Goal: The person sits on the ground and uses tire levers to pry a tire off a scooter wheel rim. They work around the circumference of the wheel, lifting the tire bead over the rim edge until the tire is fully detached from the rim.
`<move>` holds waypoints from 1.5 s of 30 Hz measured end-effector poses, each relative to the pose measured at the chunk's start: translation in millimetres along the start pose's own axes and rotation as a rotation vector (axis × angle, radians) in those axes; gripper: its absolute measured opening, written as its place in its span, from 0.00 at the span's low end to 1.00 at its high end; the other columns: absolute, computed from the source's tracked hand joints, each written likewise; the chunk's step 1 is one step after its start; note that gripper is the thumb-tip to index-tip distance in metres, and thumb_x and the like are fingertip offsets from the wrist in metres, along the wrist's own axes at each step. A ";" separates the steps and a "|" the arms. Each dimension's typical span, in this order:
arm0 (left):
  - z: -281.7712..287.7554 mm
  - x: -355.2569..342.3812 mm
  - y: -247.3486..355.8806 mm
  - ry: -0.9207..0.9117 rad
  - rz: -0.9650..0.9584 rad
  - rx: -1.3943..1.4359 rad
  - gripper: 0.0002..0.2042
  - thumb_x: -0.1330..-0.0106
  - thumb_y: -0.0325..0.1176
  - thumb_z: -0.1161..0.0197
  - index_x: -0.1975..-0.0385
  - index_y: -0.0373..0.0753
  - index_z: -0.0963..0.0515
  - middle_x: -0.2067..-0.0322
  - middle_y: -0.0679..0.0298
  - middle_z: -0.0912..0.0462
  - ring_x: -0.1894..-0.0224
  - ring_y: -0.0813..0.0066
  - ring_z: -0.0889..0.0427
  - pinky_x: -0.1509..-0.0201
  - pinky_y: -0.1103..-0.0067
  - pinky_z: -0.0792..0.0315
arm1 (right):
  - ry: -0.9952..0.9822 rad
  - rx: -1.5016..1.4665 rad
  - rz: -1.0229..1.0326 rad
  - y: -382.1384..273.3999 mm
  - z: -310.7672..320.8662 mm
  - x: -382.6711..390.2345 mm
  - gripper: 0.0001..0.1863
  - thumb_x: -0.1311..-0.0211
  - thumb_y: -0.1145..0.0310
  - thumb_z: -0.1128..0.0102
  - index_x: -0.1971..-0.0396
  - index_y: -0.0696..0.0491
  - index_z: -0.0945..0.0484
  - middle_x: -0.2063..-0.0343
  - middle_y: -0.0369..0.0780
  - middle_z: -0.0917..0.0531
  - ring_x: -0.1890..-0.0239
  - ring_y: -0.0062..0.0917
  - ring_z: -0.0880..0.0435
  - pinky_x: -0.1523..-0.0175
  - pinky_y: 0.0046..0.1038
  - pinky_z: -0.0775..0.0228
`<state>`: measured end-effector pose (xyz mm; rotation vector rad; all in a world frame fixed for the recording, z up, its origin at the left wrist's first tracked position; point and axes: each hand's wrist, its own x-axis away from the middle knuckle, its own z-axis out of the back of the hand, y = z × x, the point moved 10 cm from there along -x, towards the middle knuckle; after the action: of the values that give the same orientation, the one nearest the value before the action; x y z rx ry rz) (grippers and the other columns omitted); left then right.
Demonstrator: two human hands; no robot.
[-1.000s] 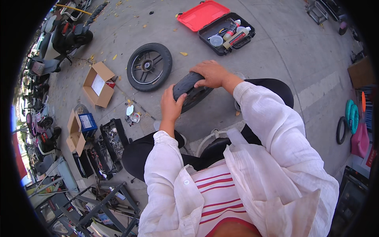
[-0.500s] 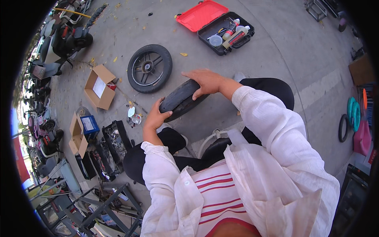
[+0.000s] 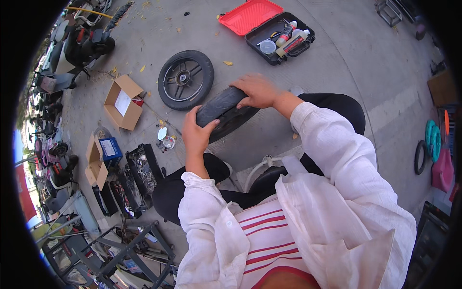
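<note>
Between my hands a black rubber tire is held up on edge, tread toward me, over the ground in front of my knees. My left hand grips its left end, thumb on the near side and fingers over the far side. Around the right end of the tread closes my right hand, its thumb on the near side; its fingers are slightly blurred. Just beyond the tire, a spoked wheel with its own tire lies flat on the concrete.
Ahead lies an open black toolbox with a red lid, holding bottles and tubs. To the left are open cardboard boxes, a blue box and black trays of small parts. Parked scooters line the left. A metal frame stands lower left.
My hands have raised and turned the tire slightly, moving it a little to the right. My right-hand fingers have curled more over the tread. The whole view has shifted slightly.
</note>
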<state>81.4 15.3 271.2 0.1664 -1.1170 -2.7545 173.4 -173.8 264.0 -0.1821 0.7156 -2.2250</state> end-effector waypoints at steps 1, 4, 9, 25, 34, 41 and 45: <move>4.9 -0.8 -2.4 0.004 0.019 0.067 0.34 0.55 0.39 0.20 0.46 0.35 0.25 0.51 0.50 0.19 0.46 0.51 0.21 0.42 0.66 0.29 | 0.034 0.041 0.039 -10.7 14.4 -4.3 0.35 0.54 0.52 0.24 0.44 0.49 0.23 0.52 0.41 0.19 0.46 0.40 0.24 0.41 0.40 0.34; -2.3 -2.7 -16.1 -0.084 0.046 0.077 0.34 0.52 0.38 0.21 0.45 0.34 0.26 0.50 0.48 0.21 0.45 0.51 0.22 0.40 0.66 0.30 | 0.008 0.044 0.094 -26.3 20.3 -11.5 0.40 0.51 0.51 0.25 0.38 0.51 0.28 0.53 0.43 0.20 0.47 0.42 0.25 0.39 0.41 0.36; -52.3 -13.5 -6.3 -0.030 -0.175 -0.003 0.37 0.44 0.40 0.26 0.36 0.34 0.32 0.43 0.44 0.26 0.39 0.46 0.28 0.34 0.65 0.35 | -0.028 0.048 0.108 7.8 -14.8 -7.8 0.41 0.46 0.52 0.29 0.34 0.51 0.33 0.46 0.46 0.23 0.42 0.45 0.27 0.35 0.42 0.39; -62.8 -18.0 -3.0 0.058 -0.175 -0.087 0.26 0.38 0.42 0.31 0.45 0.35 0.27 0.50 0.47 0.22 0.47 0.45 0.24 0.42 0.63 0.31 | 0.064 0.072 0.007 17.7 -14.0 -3.0 0.27 0.42 0.53 0.32 0.46 0.49 0.24 0.51 0.43 0.20 0.43 0.42 0.25 0.38 0.42 0.38; -54.3 -10.1 -62.0 -0.328 0.188 0.234 0.34 0.47 0.36 0.25 0.40 0.35 0.30 0.47 0.48 0.22 0.41 0.52 0.24 0.36 0.67 0.33 | -0.003 -0.189 0.101 -5.2 -13.2 4.0 0.46 0.53 0.57 0.23 0.33 0.52 0.36 0.40 0.48 0.26 0.36 0.46 0.30 0.31 0.42 0.42; -34.8 -1.6 15.9 -0.065 -0.113 -0.258 0.41 0.54 0.46 0.21 0.39 0.36 0.28 0.45 0.50 0.22 0.39 0.49 0.26 0.36 0.63 0.33 | -0.183 -0.147 -0.158 69.6 -41.2 21.6 0.41 0.54 0.61 0.22 0.39 0.55 0.31 0.46 0.48 0.23 0.39 0.46 0.28 0.36 0.41 0.36; -34.6 -7.4 19.7 -0.024 -0.092 -0.279 0.37 0.56 0.45 0.20 0.45 0.36 0.24 0.50 0.53 0.20 0.44 0.51 0.23 0.41 0.64 0.30 | -0.099 -0.128 -0.031 39.7 -37.2 17.4 0.36 0.53 0.59 0.23 0.44 0.55 0.27 0.50 0.47 0.21 0.43 0.45 0.26 0.40 0.40 0.33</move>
<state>96.5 -20.8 260.5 0.1519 -0.7353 -2.9635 174.0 -191.6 209.7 -0.3664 0.8064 -2.1837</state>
